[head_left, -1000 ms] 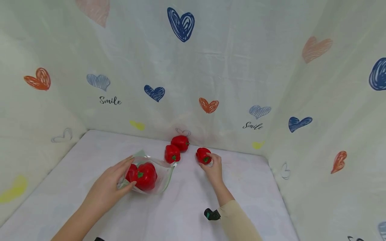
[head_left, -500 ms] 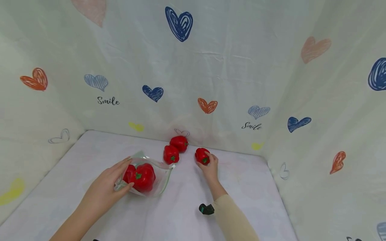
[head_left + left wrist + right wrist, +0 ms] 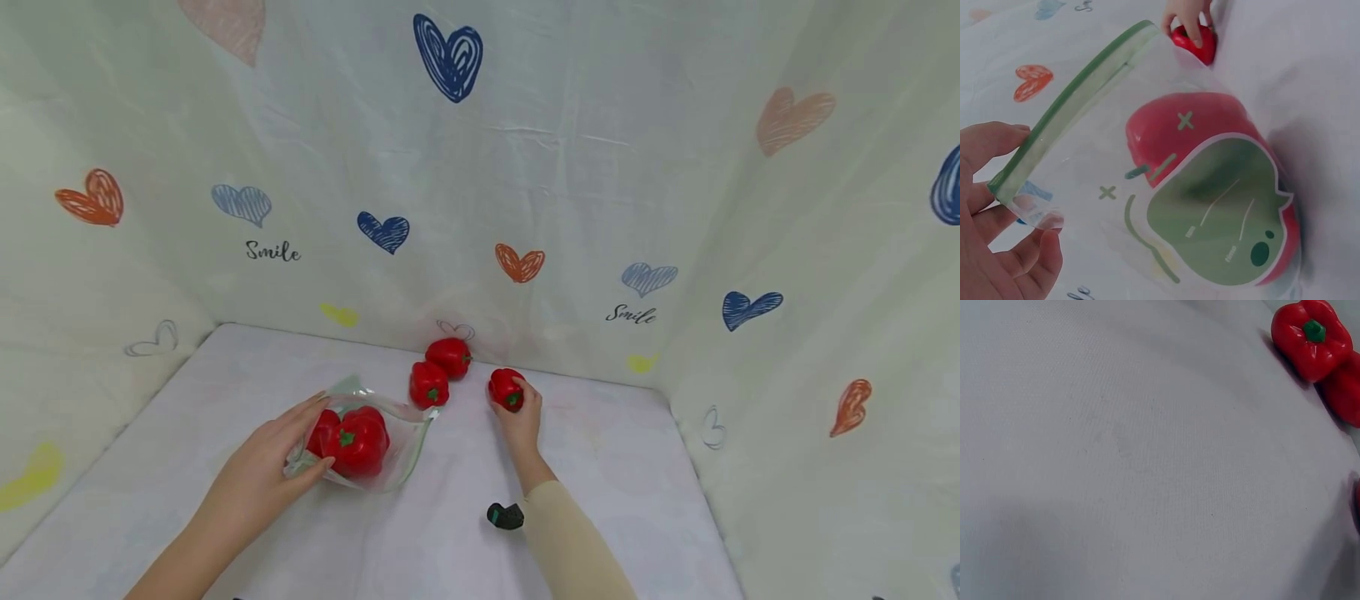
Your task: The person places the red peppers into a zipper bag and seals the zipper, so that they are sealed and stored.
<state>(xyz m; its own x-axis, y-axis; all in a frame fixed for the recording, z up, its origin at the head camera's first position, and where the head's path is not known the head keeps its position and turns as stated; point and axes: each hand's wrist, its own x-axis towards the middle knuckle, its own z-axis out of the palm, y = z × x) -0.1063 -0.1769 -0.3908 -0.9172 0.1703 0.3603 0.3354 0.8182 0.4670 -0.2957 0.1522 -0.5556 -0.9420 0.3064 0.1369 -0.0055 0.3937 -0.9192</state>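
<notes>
A clear zip bag with a green zip strip lies toward the left of the table, its mouth spread. Red bell peppers with green stems fill it. My left hand holds the bag by its mouth, thumb and fingers pinching the edge in the left wrist view. Over at the back right, my right hand grips another red bell pepper between thumb and fingers, close over the table. In the right wrist view that hand is hidden.
Two more red bell peppers, one in front of the other, lie together at the table's back edge. A dark wrist device sticks out beside my right sleeve. A cloth wall printed with hearts rises behind the table.
My right wrist and forearm have swung slightly left while the hand stays at the same pepper. The left hand and bag have hardly moved.
</notes>
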